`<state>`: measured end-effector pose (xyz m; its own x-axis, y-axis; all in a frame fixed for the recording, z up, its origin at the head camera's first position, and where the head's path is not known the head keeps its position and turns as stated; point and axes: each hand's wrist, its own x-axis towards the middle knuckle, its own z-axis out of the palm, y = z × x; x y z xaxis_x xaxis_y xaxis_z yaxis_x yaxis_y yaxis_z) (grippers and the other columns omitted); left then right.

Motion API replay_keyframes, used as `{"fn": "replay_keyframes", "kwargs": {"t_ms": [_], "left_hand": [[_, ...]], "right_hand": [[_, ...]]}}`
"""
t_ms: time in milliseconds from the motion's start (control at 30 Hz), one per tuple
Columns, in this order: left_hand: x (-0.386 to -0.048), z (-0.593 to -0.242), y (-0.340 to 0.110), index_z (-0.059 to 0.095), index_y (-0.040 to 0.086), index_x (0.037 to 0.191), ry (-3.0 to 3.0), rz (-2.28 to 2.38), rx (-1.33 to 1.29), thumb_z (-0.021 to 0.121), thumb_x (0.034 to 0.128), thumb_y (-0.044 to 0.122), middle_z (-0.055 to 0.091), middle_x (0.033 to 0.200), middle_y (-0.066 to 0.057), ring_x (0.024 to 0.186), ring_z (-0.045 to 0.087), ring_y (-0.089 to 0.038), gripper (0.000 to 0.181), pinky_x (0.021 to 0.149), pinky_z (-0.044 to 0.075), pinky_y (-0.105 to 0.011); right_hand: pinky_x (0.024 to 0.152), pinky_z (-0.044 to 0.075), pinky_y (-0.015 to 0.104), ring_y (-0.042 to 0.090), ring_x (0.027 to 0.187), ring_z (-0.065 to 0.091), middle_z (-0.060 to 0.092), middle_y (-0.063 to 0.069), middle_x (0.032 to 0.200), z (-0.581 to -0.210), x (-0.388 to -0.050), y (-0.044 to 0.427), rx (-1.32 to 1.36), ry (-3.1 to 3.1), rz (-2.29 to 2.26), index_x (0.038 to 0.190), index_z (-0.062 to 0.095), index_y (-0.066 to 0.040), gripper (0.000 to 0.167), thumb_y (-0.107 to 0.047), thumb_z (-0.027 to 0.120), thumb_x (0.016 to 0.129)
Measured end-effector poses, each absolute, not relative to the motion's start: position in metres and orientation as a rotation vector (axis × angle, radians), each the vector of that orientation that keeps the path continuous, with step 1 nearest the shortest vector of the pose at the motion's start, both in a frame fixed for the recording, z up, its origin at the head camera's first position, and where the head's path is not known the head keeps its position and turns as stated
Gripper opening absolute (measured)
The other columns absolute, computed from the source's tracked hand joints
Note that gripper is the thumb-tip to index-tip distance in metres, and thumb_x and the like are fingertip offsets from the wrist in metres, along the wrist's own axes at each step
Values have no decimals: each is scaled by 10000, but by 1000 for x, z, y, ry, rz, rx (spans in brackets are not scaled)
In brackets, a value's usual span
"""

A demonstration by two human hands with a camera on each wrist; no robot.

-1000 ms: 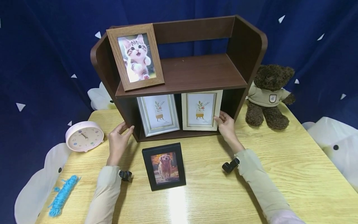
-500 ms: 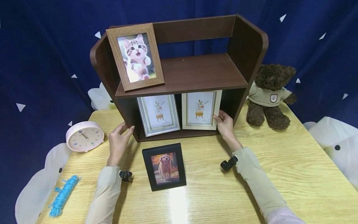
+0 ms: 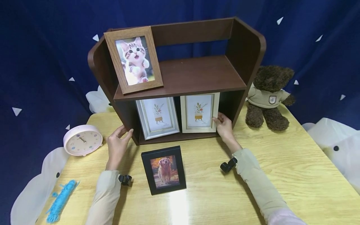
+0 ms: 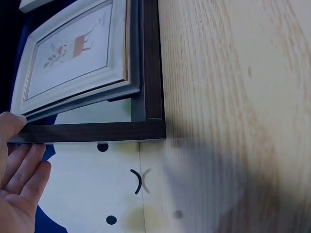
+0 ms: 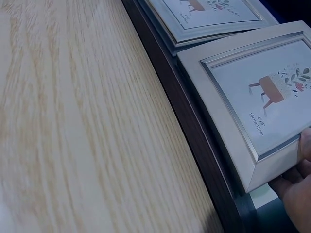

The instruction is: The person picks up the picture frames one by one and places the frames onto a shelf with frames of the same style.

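A dark brown two-tier shelf stands on the table. My left hand grips the front edge of its left side panel; in the left wrist view the thumb lies on one side and the fingers on the other. My right hand holds the lower right edge of a cream picture frame standing in the lower compartment. Left of it, a silver picture frame leans in the same compartment, a narrow gap between them. A brown wooden picture frame with a kitten photo stands on the upper tier's left.
A black picture frame with a dog photo is in front of the shelf. A pink clock and a bundle of blue cord are on the left. A teddy bear sits right of the shelf on the wooden table.
My right hand and the right side of the cream picture frame have shifted slightly left. My left hand keeps its place on the side panel. The head view has moved a little.
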<state>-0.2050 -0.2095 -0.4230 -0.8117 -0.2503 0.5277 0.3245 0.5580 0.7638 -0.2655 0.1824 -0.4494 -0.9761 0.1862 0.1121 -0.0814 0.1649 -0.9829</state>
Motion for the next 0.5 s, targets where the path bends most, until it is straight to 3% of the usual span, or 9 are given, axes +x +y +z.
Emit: {"fn": "replay_keyframes", "kwargs": {"t_ms": [267, 500], "left_hand": [[-202, -424, -210, 659, -100, 1068, -2195, -1247, -52, 722, 815, 19, 688, 960, -264, 887, 684, -378, 286, 807, 529, -388], [-204, -423, -210, 664, -89, 1069, -2202, -1246, -37, 723, 815, 27, 693, 958, -251, 889, 688, -360, 286, 799, 527, -428]], "right_hand": [[780, 490, 110, 277, 1086, 575, 531, 278, 1302, -452, -266, 182, -83, -2241, 1931, 1328, 438, 116, 408, -71, 517, 974], [887, 501, 227, 336, 1157, 545, 516, 279, 1317, -448, -268, 183, -97, -2303, 1887, 1344, 419, 116, 431, -90, 515, 978]]}}
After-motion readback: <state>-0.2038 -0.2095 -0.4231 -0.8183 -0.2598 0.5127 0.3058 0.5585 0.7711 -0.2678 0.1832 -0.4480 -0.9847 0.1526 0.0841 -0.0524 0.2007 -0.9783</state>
